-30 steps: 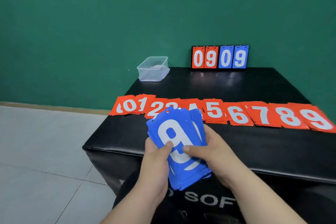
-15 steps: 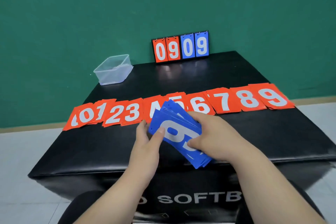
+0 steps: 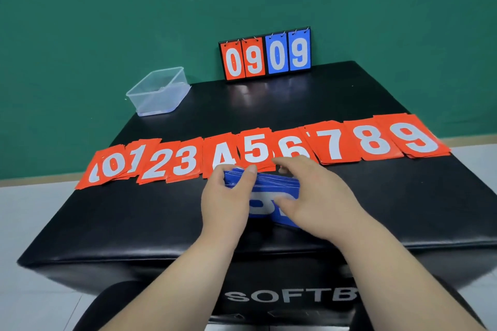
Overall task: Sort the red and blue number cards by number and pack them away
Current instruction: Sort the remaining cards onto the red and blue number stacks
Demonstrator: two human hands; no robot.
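A stack of blue number cards (image 3: 271,185) is held between both hands just in front of the red row. My left hand (image 3: 228,201) grips its left end with thumb and fingers. My right hand (image 3: 317,196) grips its right end, fingers over the far edge. A blue card (image 3: 262,205) with a white digit shows beneath the stack. Red number cards (image 3: 255,150) lie in small overlapping piles across the black block, reading 0 to 9 from left to right.
A clear plastic box (image 3: 158,91) stands at the far left of the black padded block (image 3: 161,217). A flip scoreboard (image 3: 266,54) showing 09 in red and 09 in blue stands at the far edge against the green wall.
The fanned blue cards have been squared into a flat stack and lowered toward the block, nearer the red row. The view has tilted down and shifted.
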